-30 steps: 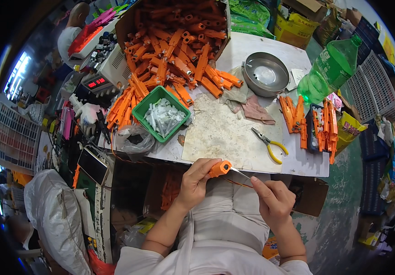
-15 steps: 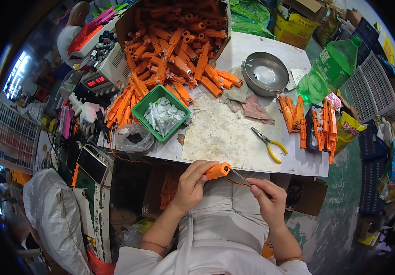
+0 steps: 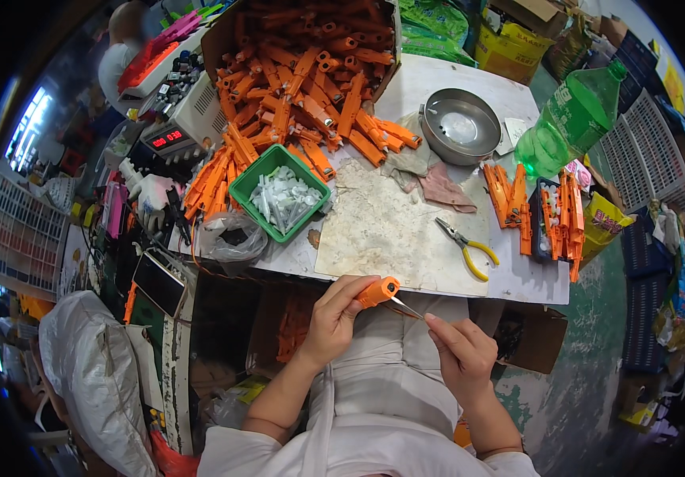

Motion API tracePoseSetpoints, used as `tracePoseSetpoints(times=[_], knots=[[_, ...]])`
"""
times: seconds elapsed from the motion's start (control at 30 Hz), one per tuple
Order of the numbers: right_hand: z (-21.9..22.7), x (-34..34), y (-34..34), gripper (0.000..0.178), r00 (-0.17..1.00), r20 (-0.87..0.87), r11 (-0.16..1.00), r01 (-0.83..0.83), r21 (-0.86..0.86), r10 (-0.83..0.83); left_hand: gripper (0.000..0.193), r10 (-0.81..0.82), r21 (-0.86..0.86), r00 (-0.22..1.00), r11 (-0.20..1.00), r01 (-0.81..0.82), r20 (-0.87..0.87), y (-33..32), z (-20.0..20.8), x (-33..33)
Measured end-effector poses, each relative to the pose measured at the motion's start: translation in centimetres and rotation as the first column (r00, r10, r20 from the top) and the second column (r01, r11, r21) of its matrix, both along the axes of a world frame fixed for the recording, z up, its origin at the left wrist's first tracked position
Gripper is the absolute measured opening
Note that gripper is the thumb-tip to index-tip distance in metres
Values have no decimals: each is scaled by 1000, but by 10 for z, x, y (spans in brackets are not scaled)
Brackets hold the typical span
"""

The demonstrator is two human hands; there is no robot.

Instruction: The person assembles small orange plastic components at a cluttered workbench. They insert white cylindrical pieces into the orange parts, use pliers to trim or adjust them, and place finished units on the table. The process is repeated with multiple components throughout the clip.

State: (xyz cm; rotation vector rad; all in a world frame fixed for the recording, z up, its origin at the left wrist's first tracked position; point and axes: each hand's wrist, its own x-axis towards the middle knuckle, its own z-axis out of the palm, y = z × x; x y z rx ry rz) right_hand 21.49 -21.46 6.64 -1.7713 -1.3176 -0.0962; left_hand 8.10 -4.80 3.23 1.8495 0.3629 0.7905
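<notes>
1. One short orange plastic handle piece [image 3: 377, 292], rounded and tube-like with a dark hole at its end, sits in the left hand [image 3: 333, 319]; the fingers are clamped around it, just below the near edge of the counter [image 3: 533, 282] and above the person's lap.
2. One thin silvery metal blade [image 3: 406, 308] sticks out of the handle piece toward the right hand [image 3: 460, 354], whose thumb and forefinger are pinched together on its tip.
3. One pair of yellow-handled metal pliers [image 3: 465, 246] lies on one worn pale work board [image 3: 394, 230].
4. One green plastic basket [image 3: 279, 191] holds many small whitish parts, too many to count.
5. One open cardboard box [image 3: 304, 56] is heaped with long orange plastic shells, which spill onto the counter; the number cannot be told.
6. One round grey metal bowl [image 3: 460, 126] stands beside one green plastic bottle [image 3: 569, 119].
7. A second group of orange parts [image 3: 545, 211] lies at the right side of the counter.
</notes>
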Motion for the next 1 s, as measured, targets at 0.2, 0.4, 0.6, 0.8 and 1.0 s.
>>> tracePoseSetpoints(times=[0.2,0.4,0.6,0.8,1.0], knots=[[-18,-1,-2,42,989,144,996,14,91,-28,48,16,171,1000,985,-12,-21,7,4,-2],[-25,-5,2,38,1000,19,993,12,120,-14,53,5,208,999,978,6,-51,10,10,-6],[-30,-7,2,32,998,67,993,13,121,-22,53,8,213,996,977,10,-84,9,11,-10],[-14,0,2,20,535,-845,984,-148,-104,-9,48,54,262,991,965,-20,-124,10,10,-13],[-8,9,3,25,416,-909,977,-190,-94,-7,37,-31,34,983,999,38,-179,10,3,-13]])
